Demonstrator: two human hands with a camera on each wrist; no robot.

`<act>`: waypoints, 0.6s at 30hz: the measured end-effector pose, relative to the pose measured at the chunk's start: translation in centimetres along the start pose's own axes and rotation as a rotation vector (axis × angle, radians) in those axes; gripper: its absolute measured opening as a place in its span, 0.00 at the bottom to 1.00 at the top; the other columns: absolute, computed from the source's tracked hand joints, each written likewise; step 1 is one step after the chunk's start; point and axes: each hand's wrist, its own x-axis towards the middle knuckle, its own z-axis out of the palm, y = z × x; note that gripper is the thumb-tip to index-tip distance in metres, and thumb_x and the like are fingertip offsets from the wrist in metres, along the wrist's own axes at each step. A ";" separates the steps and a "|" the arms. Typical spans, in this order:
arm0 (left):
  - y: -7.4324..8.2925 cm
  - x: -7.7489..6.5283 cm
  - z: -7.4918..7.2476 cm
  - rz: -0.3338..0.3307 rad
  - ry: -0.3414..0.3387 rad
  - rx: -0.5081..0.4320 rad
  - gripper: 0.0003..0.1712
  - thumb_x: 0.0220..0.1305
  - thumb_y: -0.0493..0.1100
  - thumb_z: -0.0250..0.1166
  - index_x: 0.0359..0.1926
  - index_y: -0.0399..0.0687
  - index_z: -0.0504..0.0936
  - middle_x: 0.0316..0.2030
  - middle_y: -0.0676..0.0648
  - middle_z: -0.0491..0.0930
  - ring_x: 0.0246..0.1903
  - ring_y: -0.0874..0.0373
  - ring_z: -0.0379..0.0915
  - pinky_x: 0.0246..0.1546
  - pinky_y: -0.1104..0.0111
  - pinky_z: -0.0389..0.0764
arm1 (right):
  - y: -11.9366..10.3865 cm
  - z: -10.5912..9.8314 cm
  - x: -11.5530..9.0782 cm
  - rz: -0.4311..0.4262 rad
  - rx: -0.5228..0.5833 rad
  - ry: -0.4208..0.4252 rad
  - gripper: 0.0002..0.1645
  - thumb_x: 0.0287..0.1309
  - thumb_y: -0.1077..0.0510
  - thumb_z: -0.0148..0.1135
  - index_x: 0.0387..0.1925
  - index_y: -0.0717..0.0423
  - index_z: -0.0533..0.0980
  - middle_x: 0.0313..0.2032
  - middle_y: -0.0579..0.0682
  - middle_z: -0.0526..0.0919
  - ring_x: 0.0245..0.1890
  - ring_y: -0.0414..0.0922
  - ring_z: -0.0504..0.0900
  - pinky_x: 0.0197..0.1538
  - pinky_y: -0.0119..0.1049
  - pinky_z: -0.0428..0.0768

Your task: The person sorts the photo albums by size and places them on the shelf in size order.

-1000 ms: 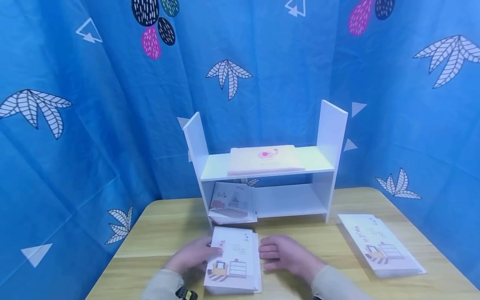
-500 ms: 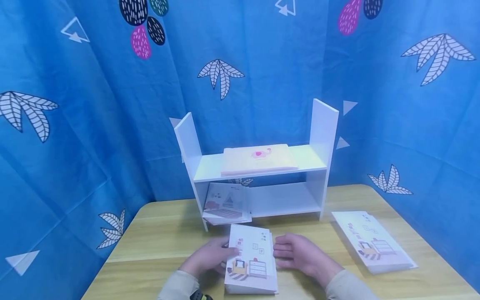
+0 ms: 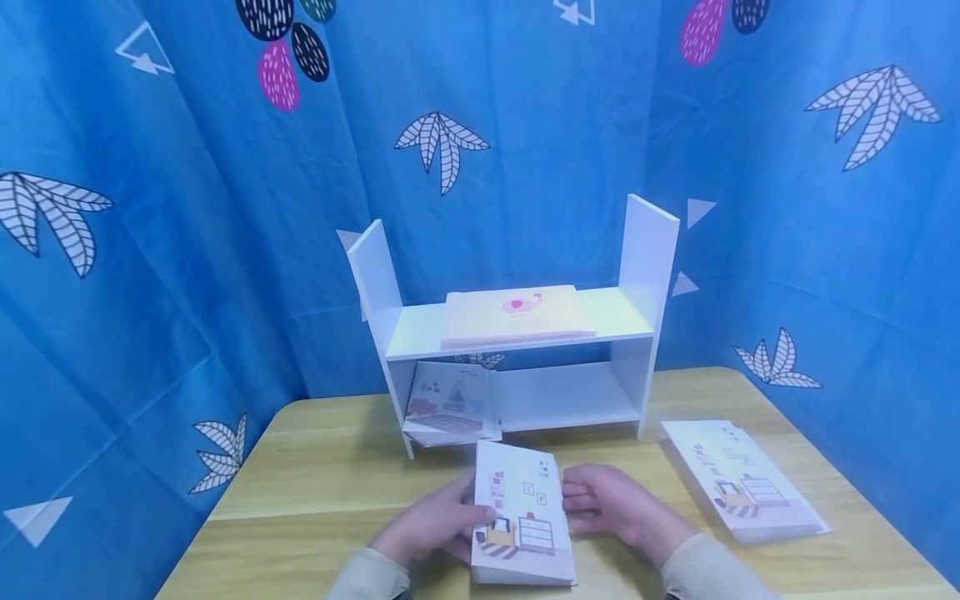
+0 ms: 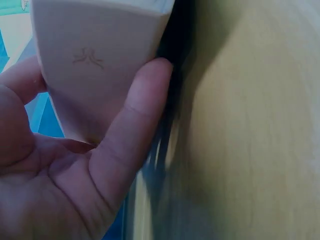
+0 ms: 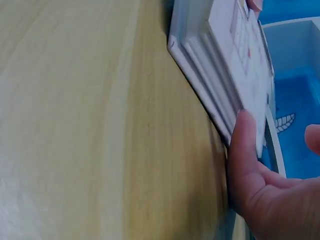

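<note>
A thick white book (image 3: 525,517) with a drawing of a room on its cover lies face up at the table's front. My left hand (image 3: 435,525) grips it by the spine, thumb over the cover and fingers low along the other side. In the left wrist view the pale spine (image 4: 100,45) carries a small red mark. On the page-edge side, my right hand (image 3: 618,508) has its fingertips at the book; the right wrist view shows one finger (image 5: 242,145) against the layered edges (image 5: 200,65), thumb held apart.
Behind stands a white two-tier shelf (image 3: 652,267). A cream book with a pink elephant (image 3: 517,317) lies on its upper board; another book (image 3: 450,400) leans at the lower left. A matching white book (image 3: 746,479) lies on the wooden table (image 3: 322,467) at right. Blue curtains surround it.
The book has slid right along the table with both hands, from below the leaning book toward the middle of the shelf. The view has shifted a little. The other books stay put.
</note>
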 end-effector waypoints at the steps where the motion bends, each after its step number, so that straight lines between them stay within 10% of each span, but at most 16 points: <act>1: 0.0 0.1 0.0 0.004 0.002 0.003 0.50 0.66 0.47 0.69 0.81 0.53 0.51 0.44 0.42 0.84 0.39 0.43 0.85 0.33 0.53 0.87 | 0.0 0.1 0.0 -0.010 -0.014 0.000 0.35 0.70 0.52 0.55 0.64 0.80 0.63 0.54 0.70 0.78 0.51 0.59 0.81 0.48 0.53 0.85; 10: 1.0 -0.1 -0.1 0.070 0.036 0.031 0.45 0.66 0.45 0.68 0.79 0.59 0.57 0.46 0.45 0.84 0.42 0.46 0.84 0.42 0.55 0.86 | -0.3 0.7 0.2 -0.033 -0.156 0.057 0.40 0.64 0.54 0.63 0.66 0.78 0.62 0.44 0.59 0.83 0.41 0.52 0.82 0.44 0.48 0.84; 18: 1.8 0.0 0.2 0.042 0.136 0.056 0.41 0.69 0.55 0.65 0.78 0.53 0.60 0.50 0.49 0.83 0.46 0.51 0.82 0.62 0.43 0.69 | -0.4 1.6 0.2 -0.050 0.099 -0.198 0.44 0.71 0.54 0.55 0.77 0.66 0.46 0.51 0.61 0.82 0.47 0.57 0.84 0.48 0.51 0.84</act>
